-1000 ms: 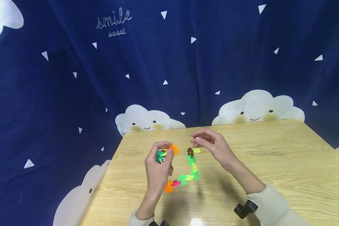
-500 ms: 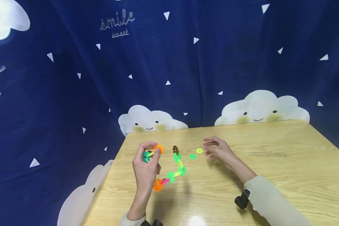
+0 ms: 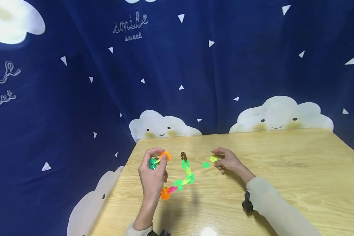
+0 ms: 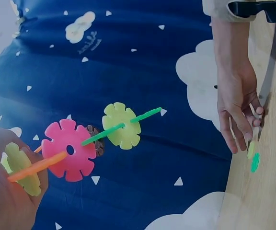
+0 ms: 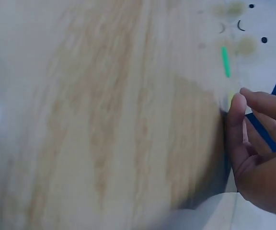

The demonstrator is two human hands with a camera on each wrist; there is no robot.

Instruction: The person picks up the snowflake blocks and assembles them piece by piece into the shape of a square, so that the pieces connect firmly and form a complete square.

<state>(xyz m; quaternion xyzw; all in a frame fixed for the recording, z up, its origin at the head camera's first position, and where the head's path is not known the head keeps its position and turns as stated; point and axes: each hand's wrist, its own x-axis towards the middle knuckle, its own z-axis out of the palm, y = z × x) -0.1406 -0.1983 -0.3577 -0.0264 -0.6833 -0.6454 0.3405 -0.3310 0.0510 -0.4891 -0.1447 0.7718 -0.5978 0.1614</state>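
Note:
My left hand (image 3: 153, 177) grips a bent chain of interlocking plastic snowflake discs (image 3: 178, 184) between thumb and fingers, held up over the table. Orange, pink, green, yellow and brown discs show in it; the left wrist view has its pink disc (image 4: 56, 143) close by. Part of the chain is hidden behind that hand. To the right, my right hand (image 3: 228, 160) is low over the table, thumb and forefinger spread at the edge of a loose yellow disc (image 3: 213, 159). Beside it lies a loose green disc (image 3: 206, 165).
The light wooden table (image 3: 283, 183) runs back to a dark blue curtain (image 3: 177, 65) with white triangles and smiling clouds. Small black cameras sit on both wrists, the right camera (image 3: 247, 204) just below its sleeve.
My right hand has gone from beside the chain's brown end to the loose yellow disc. My left hand, still holding the chain, has shifted left, so the green disc now shows.

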